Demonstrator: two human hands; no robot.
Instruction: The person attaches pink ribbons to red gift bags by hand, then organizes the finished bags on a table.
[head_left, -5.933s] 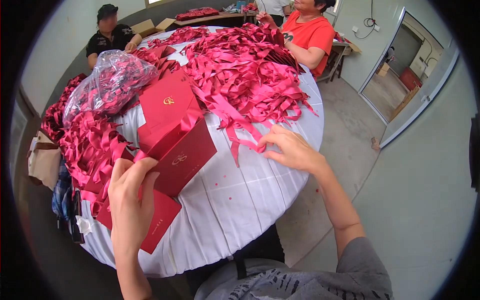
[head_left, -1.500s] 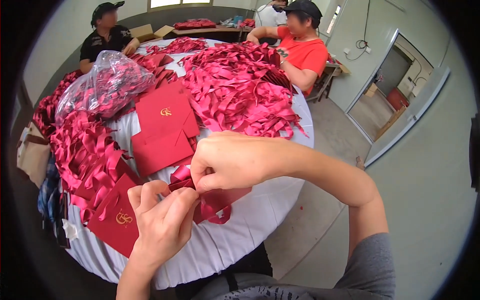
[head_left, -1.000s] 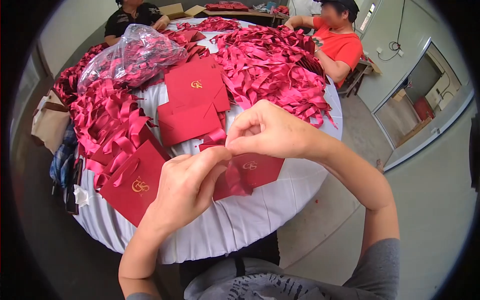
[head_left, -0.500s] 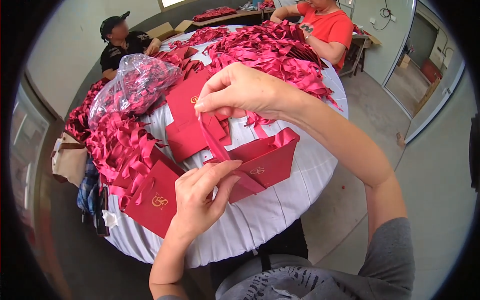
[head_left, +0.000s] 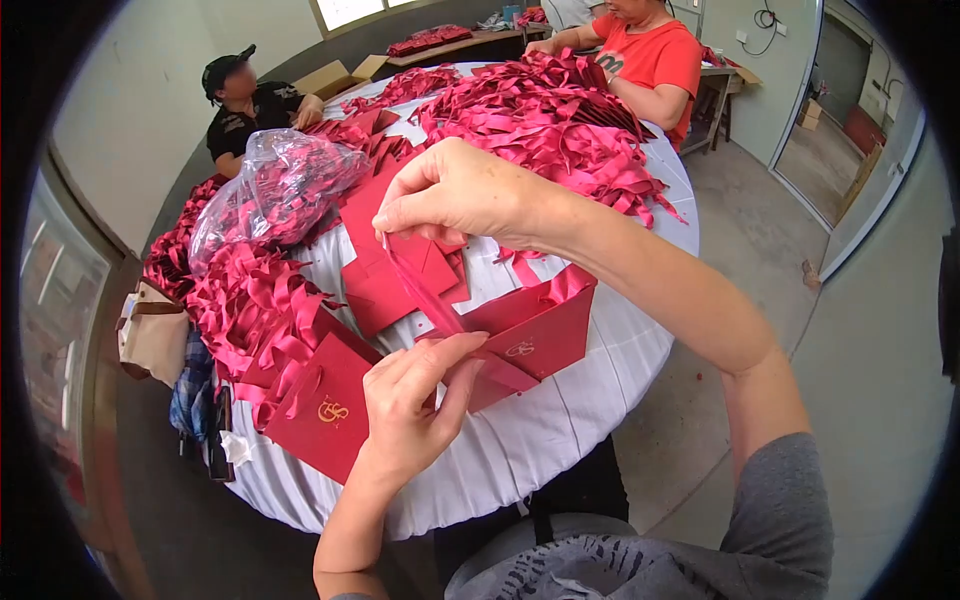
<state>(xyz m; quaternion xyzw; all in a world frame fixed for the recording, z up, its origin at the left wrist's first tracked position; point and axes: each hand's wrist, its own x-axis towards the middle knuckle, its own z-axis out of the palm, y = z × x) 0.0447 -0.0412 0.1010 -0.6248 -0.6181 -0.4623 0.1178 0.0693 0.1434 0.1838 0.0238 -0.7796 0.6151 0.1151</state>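
A small red gift bag (head_left: 540,325) with ribbon handles stands near the front of the round table. My left hand (head_left: 415,400) pinches a pink-red ribbon at the bag's left end, thumb and forefinger together. Above and behind it, my right hand (head_left: 450,195) holds up the end of that ribbon (head_left: 420,285) between thumb and fingertips, stretching it in a slant. A second red bag (head_left: 330,420) leans at the left beside a heap of ribbons (head_left: 255,310). Flat red bags (head_left: 400,285) lie stacked beyond my hands.
A clear plastic sack of ribbons (head_left: 280,185) sits at the left. A large ribbon pile (head_left: 560,130) covers the table's far right. Two people, one in a black top (head_left: 260,110) and one in a red shirt (head_left: 660,60), are at the far side. A cream bag (head_left: 153,335) hangs by the left edge.
My right hand has drawn slightly left and down with the ribbon end. My left hand has shifted a little right and still pinches. The view has tilted slightly.
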